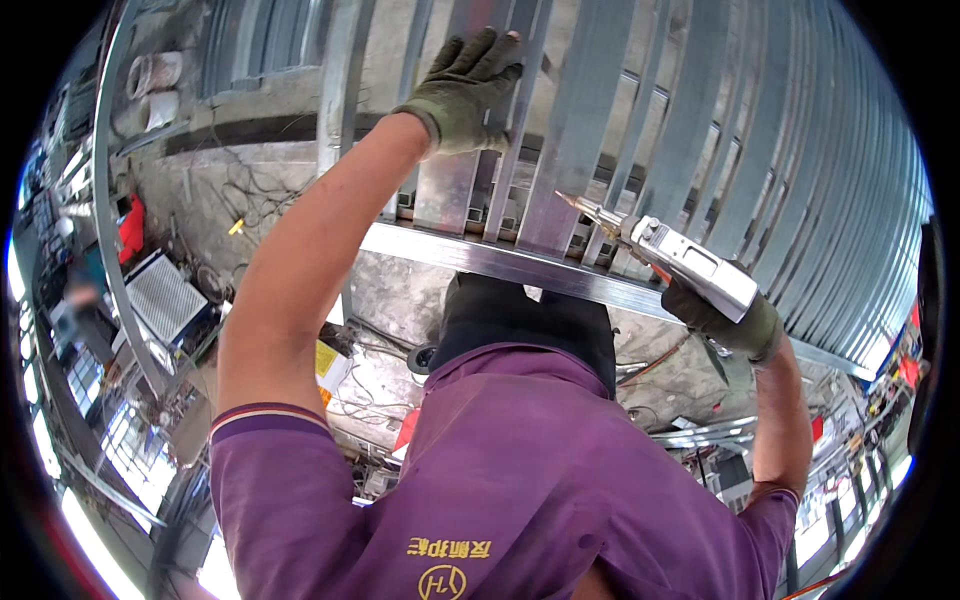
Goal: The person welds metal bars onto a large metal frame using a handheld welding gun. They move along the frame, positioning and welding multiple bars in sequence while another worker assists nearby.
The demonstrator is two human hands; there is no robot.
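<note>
Gripping a silver hand tool (697, 268) w/ a pointed, coppery tip (568, 199), a worker in a purple shirt (520, 450) bends over a row of metal slats (572, 130), the gloved right hand (742, 333) clamped round the tool's body. Tool's above the slats, R of ctr., tip aimed up-left over a wide slat nr. the shiny front rail (500, 262); can't tell if they touch. Left hand (462, 98), also gloved, lies palm-down on slats farther L, fingers slightly apart. Below: concrete floor (388, 283) & a white-rimmed reel (421, 360); far L, a grey ribbed panel (166, 298) nr. a red item (131, 230).
</note>
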